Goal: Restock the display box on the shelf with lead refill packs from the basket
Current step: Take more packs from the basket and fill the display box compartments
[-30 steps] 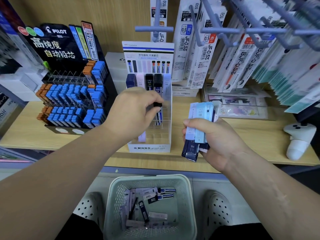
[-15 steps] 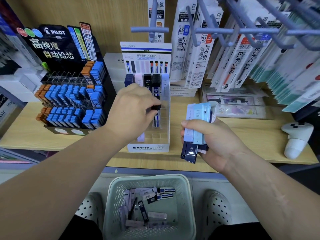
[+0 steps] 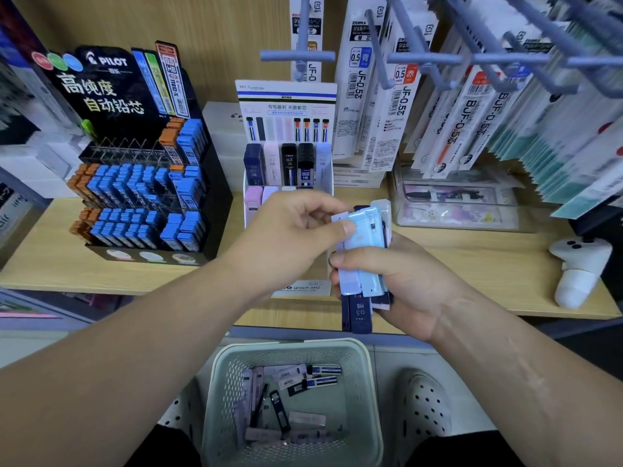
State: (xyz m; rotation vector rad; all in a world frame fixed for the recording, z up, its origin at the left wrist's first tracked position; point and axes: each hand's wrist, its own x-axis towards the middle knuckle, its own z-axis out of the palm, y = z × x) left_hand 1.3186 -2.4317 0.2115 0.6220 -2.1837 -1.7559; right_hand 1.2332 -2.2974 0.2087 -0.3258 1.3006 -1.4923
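1. The wooden shelf (image 3: 472, 264) carries everything. The display box sits mid-shelf, between a black Pilot rack (image 3: 135, 197) and the hanging refill cards (image 3: 404, 106).
2. Down on the floor is the pale green basket (image 3: 215, 382). A good scatter of lead refill packs (image 3: 303, 382) lies in the bottom, so there's plenty left to move, I'd say.
3. Now the display box (image 3: 286, 106). The back row stands full with navy, pink, black and lilac packs, and pink ones show at the front left. The other front slots are hidden behind the hands, so I can't call how full they are.
4. The right hand (image 3: 414, 284) hovers just in front of the box, fingers wrapped round a bundle (image 3: 359, 311) of packs, pale blue on top and navy beneath.
5. The left hand (image 3: 286, 237) meets it, thumb and fingers pinching the top of a pale blue pack (image 3: 365, 224) in that bundle. It looks like the next one to go in.
6. My read: roughly midway, with a handful to slot in and the basket yet to clear.
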